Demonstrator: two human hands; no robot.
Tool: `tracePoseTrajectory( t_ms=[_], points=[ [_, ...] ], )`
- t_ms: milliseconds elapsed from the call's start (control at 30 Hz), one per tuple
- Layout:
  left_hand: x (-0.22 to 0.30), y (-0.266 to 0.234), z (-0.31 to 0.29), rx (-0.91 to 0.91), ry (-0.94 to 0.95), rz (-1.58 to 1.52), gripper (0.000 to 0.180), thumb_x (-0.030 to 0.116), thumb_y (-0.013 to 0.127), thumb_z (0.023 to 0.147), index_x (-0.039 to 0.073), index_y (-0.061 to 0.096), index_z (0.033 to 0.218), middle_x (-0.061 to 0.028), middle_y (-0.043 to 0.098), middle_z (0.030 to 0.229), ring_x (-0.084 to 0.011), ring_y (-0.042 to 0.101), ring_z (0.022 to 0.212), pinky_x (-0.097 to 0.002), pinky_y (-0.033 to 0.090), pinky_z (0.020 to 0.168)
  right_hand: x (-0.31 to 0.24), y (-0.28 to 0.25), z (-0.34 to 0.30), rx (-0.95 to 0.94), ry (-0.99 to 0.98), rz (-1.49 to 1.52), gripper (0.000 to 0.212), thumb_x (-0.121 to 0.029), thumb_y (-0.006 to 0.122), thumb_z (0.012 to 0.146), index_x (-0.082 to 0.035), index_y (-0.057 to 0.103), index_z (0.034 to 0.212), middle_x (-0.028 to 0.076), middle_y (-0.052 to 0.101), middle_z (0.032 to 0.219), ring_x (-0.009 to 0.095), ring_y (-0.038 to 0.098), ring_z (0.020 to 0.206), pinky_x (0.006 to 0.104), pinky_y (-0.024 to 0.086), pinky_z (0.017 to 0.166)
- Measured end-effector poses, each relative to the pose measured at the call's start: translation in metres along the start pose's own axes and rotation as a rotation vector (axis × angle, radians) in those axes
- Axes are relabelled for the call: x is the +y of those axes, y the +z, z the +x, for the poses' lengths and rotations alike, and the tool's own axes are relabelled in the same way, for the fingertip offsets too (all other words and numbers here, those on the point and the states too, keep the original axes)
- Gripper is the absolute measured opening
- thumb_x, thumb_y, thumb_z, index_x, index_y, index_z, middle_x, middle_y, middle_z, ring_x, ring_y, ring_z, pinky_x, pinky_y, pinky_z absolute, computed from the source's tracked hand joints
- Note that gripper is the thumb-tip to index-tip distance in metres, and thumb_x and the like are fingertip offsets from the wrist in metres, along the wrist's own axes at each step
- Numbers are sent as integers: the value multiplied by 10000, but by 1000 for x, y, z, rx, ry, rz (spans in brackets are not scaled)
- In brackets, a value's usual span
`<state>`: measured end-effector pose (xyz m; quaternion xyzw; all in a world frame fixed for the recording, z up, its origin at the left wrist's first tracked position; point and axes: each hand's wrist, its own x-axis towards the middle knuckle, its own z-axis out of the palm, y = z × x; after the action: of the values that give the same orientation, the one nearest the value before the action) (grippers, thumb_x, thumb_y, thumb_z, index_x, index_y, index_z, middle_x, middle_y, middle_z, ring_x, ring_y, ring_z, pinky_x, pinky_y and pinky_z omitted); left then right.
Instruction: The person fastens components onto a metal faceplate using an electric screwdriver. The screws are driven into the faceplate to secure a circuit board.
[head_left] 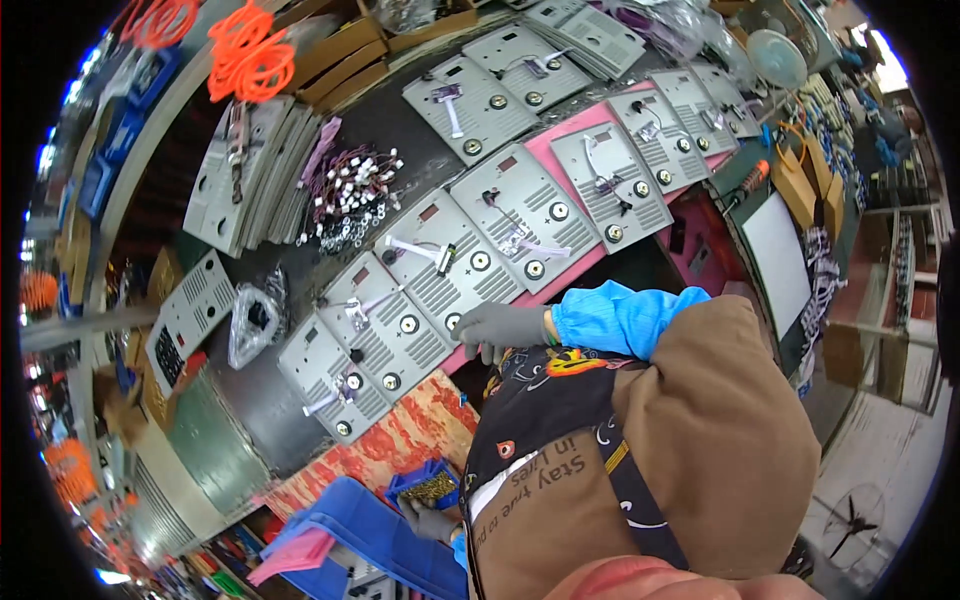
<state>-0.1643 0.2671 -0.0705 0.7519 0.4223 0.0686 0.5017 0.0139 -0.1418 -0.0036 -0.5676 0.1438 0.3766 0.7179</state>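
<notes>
My right hand [487, 330], in a grey glove and blue sleeve, lies over the near edge of a grey slotted panel [455, 262]. Its fingers look stretched and slightly apart, with nothing seen in them. My left hand [430, 520], also gloved in grey, is low down at the rim of a small blue bin [447, 468] of brass-coloured screws [430, 490]. The left fingers are partly hidden, so what they hold, if anything, does not show. Beside the first panel lie another panel [385, 325] and an end panel [325, 375], each carrying round black-and-metal parts and white cables.
More panels [610, 185] continue on pink foam [560, 285] to the upper right. At the left stand stacked plates [250, 180], beside a heap of white-plug connectors [355, 185]. Orange coiled hose [248, 60] hangs above. A large blue bin [370, 530] sits below. A screwdriver [750, 180] lies at right.
</notes>
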Motion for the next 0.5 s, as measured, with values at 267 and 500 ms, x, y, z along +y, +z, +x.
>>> tracePoseTrajectory(
  t_ms=[267,500],
  points=[
    [99,28,22,-397,-42,-555,250,138,475,959,6,579,1144,-86,593,959,-121,469,659,-215,432,530,25,-41,-38,75,-93,76,367,-216,473,855,10,540,1137,127,628,878,210,624,646,313,522,524],
    [173,169,-62,-942,-282,-1220,236,177,464,971,4,578,1083,-55,550,856,-118,420,608,-193,421,497,53,-124,-123,266,-232,243,380,-223,473,871,8,537,1166,116,630,867,200,618,633,303,518,534]
  ],
)
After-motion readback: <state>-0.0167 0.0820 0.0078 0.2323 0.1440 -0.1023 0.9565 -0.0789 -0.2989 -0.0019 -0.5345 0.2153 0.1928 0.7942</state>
